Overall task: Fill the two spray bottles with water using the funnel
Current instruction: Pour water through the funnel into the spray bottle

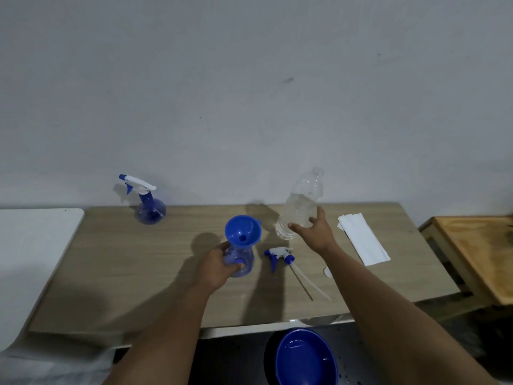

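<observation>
Right now your left hand (pixel 215 269) grips an open spray bottle (pixel 241 259) that stands upright near the middle of the table (pixel 111 273); your fingers (pixel 238 266) and thumb curl round its clear bluish body. A blue funnel (pixel 243 231) sits in the bottle's neck, its wide mouth tipped a little toward you. Just right of that bottle, the unscrewed spray head (pixel 278 254), white and blue, lies on its side on the table, with its thin dip tube (pixel 311 282) trailing toward the near right.

Your right hand (pixel 315 232) holds a clear plastic water bottle (pixel 301 207) by its lower part, thumb on the left side and fingers wrapped round the right. The bottle has no cap on, leans slightly to the right and is partly filled with water; whether its base touches the table or is lifted just off it cannot be told. It stands to the right of the funnel, apart from it.

At the far left of the table, close to the wall, the second spray bottle (pixel 150 209) stands upright with its spray head screwed on. A folded white sheet (pixel 363 240) lies on the right part of the table, and a small white disc (pixel 328 272) shows just beside your right forearm. Below the near edge of the table sits a blue basin (pixel 305 357) with water in it.
</observation>
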The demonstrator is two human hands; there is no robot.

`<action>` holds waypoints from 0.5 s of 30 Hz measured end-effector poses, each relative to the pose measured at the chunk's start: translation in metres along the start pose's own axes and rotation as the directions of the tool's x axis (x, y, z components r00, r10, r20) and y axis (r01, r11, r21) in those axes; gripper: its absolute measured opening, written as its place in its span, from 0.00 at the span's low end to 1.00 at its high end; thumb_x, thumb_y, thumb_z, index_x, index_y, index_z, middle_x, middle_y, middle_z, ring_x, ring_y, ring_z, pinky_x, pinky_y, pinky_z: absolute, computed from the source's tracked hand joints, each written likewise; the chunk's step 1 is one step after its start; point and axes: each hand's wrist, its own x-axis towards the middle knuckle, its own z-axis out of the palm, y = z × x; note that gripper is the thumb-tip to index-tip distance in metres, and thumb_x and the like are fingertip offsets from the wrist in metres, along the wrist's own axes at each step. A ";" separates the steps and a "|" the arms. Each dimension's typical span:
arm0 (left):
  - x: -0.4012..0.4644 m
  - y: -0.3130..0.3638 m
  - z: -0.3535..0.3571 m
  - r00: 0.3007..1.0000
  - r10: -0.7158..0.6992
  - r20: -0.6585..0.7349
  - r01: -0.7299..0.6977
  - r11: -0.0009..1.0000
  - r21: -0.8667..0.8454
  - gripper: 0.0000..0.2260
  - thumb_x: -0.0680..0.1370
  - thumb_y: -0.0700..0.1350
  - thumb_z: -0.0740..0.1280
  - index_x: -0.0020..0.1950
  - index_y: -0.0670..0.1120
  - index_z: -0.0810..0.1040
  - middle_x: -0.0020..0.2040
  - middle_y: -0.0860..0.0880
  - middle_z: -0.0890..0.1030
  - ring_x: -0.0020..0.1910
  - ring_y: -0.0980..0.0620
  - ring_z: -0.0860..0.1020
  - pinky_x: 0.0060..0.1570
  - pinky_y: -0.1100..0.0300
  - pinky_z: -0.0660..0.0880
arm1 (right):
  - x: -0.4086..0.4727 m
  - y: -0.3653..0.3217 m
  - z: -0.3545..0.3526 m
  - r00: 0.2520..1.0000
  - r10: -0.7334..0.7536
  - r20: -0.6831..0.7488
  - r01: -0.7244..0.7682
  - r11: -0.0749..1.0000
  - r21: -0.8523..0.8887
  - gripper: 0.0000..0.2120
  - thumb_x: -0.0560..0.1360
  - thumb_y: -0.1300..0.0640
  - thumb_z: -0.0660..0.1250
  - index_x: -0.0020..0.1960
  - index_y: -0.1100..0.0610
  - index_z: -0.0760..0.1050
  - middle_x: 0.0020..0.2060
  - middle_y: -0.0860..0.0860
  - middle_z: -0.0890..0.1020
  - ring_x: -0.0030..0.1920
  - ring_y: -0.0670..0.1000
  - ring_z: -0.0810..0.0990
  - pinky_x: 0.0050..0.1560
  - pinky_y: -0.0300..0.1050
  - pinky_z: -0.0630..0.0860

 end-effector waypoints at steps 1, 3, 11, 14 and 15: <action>-0.001 0.000 0.000 1.000 -0.003 -0.004 0.003 1.000 -0.006 0.20 0.69 0.40 0.79 0.54 0.57 0.79 0.45 0.57 0.85 0.43 0.60 0.83 0.43 0.59 0.77 | -0.004 0.000 0.004 0.999 0.025 0.021 -0.024 0.998 -0.057 0.42 0.72 0.52 0.80 0.78 0.56 0.61 0.69 0.56 0.77 0.69 0.59 0.77 0.63 0.52 0.75; -0.003 0.002 0.001 1.000 -0.015 -0.004 0.015 1.000 -0.009 0.20 0.69 0.40 0.78 0.57 0.55 0.79 0.47 0.57 0.84 0.45 0.59 0.83 0.44 0.58 0.78 | -0.015 -0.003 0.013 0.994 0.049 0.096 -0.032 0.984 -0.173 0.34 0.74 0.53 0.78 0.74 0.58 0.68 0.67 0.56 0.80 0.68 0.60 0.78 0.64 0.52 0.75; -0.003 0.004 0.001 1.000 -0.020 0.000 0.020 1.000 0.014 0.18 0.68 0.42 0.77 0.56 0.53 0.80 0.47 0.54 0.85 0.47 0.52 0.84 0.49 0.52 0.80 | -0.045 -0.096 0.044 0.967 -0.171 0.189 0.211 0.953 -0.219 0.29 0.79 0.46 0.69 0.76 0.55 0.71 0.66 0.54 0.82 0.66 0.55 0.80 0.62 0.46 0.74; -0.003 0.004 0.001 0.999 -0.044 0.003 0.044 0.998 0.036 0.14 0.71 0.43 0.76 0.51 0.58 0.79 0.47 0.55 0.86 0.47 0.50 0.84 0.50 0.50 0.80 | -0.047 -0.130 0.048 0.924 -0.265 0.277 0.354 0.867 -0.350 0.29 0.77 0.39 0.69 0.74 0.51 0.74 0.68 0.50 0.80 0.67 0.52 0.79 0.64 0.49 0.75; -0.003 0.004 0.001 0.999 -0.048 0.011 0.048 0.998 0.042 0.14 0.71 0.44 0.77 0.52 0.58 0.79 0.47 0.55 0.85 0.47 0.51 0.84 0.49 0.51 0.80 | -0.048 -0.139 0.050 0.904 -0.254 0.344 0.389 0.823 -0.414 0.33 0.75 0.36 0.71 0.75 0.51 0.73 0.70 0.50 0.78 0.68 0.52 0.78 0.65 0.50 0.76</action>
